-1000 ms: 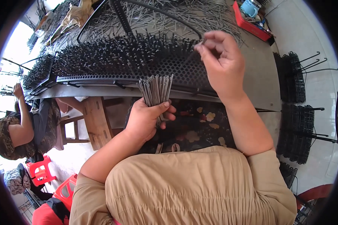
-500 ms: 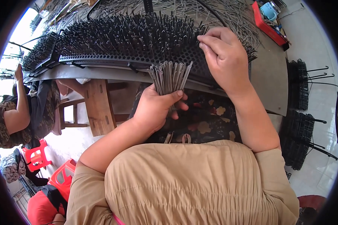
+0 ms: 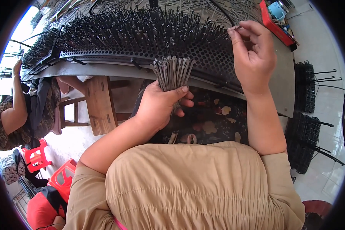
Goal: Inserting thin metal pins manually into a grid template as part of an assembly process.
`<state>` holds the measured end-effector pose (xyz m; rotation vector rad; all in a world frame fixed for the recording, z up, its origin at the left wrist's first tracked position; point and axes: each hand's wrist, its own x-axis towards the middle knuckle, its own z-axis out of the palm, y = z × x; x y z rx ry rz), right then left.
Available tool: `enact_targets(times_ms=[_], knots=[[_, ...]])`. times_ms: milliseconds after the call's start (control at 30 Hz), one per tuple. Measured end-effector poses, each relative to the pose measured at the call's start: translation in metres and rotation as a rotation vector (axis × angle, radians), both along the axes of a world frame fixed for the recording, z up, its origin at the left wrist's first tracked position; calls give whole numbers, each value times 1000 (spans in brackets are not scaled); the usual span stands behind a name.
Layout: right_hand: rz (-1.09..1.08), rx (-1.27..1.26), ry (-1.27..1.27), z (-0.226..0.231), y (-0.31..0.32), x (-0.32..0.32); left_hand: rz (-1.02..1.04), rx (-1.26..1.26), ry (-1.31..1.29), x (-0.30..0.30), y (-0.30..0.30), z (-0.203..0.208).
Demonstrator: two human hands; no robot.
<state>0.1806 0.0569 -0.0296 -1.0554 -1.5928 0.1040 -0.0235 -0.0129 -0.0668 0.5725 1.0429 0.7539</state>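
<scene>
My left hand (image 3: 165, 100) is closed around a bundle of thin grey metal rods (image 3: 174, 73), held upright with their looped ends fanned out at the top. The rods' lower ends are mostly hidden by my palm. Up at the right end of the black perforated rack (image 3: 214, 63), my right hand (image 3: 255, 53) has thumb and forefinger pinched on a thin dark metal rod (image 3: 237, 27), of which little shows. Many black hooked rods (image 3: 142, 32) stand crowded in the rack's holes, leaving bare holes toward its right end.
Loose grey rods (image 3: 180, 5) lie scattered on the table behind the rack. A red tray (image 3: 272, 27) with a light-blue mug (image 3: 276, 10) sits at far right. Black racks (image 3: 304, 145) stand on the floor at right. Another person (image 3: 23, 111), a wooden stool (image 3: 99, 105) and red plastic stools (image 3: 63, 176) are at left.
My right hand has moved right and slightly away from me, off the standing rods. The left hand still holds the bundle, nearly in place, turned slightly.
</scene>
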Motion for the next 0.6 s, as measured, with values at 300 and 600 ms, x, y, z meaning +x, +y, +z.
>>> enact_targets(times_ms=[300, 600], knots=[[19, 90, -449, -10, 18, -1, -22, 8, 6, 1, 0, -3], [436, -802, 319, -8, -42, -17, -41, 18, -104, -1, -2, 1]])
